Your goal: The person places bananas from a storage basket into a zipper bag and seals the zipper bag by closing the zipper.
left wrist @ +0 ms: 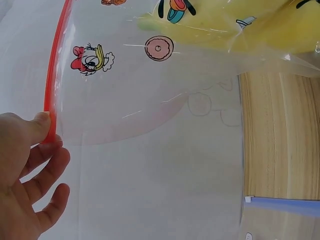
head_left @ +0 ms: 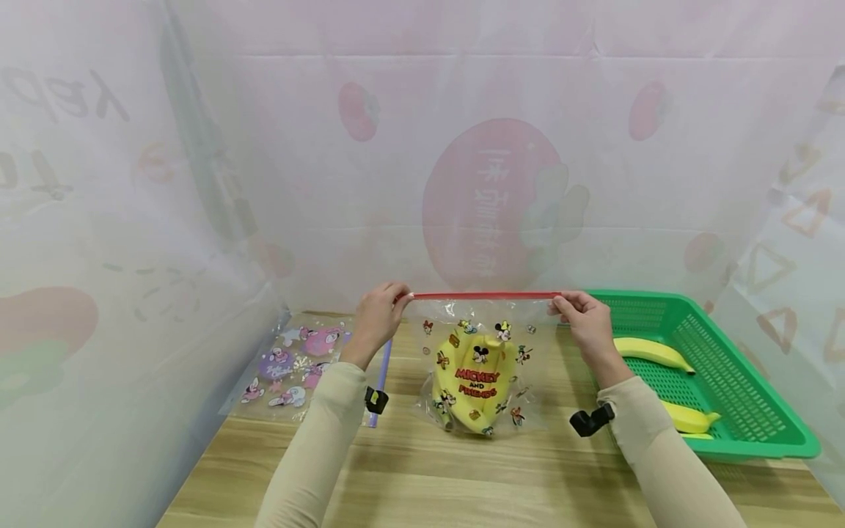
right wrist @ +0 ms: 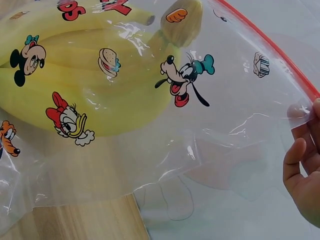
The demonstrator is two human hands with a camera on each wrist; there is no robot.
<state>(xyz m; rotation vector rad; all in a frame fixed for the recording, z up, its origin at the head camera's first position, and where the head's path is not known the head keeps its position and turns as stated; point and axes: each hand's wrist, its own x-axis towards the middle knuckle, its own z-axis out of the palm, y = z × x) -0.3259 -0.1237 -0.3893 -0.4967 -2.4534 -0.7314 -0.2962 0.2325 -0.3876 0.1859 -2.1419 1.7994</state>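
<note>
A clear zip bag [head_left: 535, 400] printed with cartoon characters hangs upright between my hands, its red zip strip [head_left: 485, 295] stretched straight across the top. Several yellow bananas [head_left: 455, 359] fill its lower part. My left hand [head_left: 379, 320] pinches the left end of the red strip between thumb and forefinger; in the left wrist view the other fingers [left wrist: 50, 175] curl loosely below it. With thumb and fingertips, my right hand [head_left: 586, 326] pinches the right top corner. The right wrist view shows the bananas [right wrist: 100, 95] through the plastic.
At the right stands a green basket [head_left: 759, 389] with bananas [head_left: 653, 352] inside, partly behind my right forearm. A second clear bag [head_left: 297, 367] with pink and purple prints and a blue-violet strip lies flat at the left. Pale printed cloth [head_left: 297, 147] hangs around the wooden table [head_left: 429, 484].
</note>
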